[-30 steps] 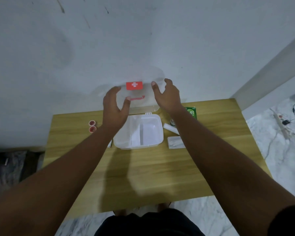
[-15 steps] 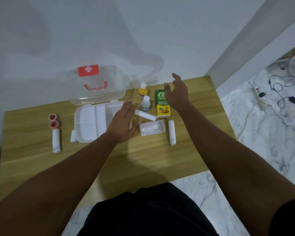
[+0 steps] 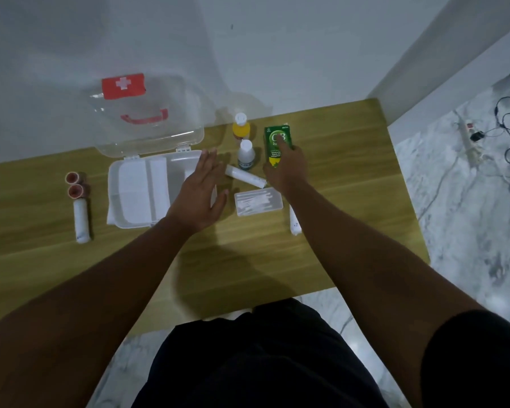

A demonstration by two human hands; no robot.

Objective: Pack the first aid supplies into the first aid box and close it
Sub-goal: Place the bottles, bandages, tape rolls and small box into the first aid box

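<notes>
A wooden tabletop (image 3: 351, 184) meets a white wall (image 3: 277, 48); marble floor (image 3: 468, 201) lies beyond the right hand (image 3: 286, 169). That hand grasps a green box (image 3: 277, 139). The left hand (image 3: 200, 192) hovers flat and released.

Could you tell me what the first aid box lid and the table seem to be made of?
The first aid box lid looks like clear, glossy plastic: the wall shows through it. The table looks like light wood or wood-look laminate, matte, with grain lines running across.

My one camera sits on my head, looking steeply down and forward over my own arms at the wooden table (image 3: 351, 178) pushed against the white wall (image 3: 277, 48); the tabletop fills the middle, marble floor (image 3: 468, 201) showing right.
</notes>
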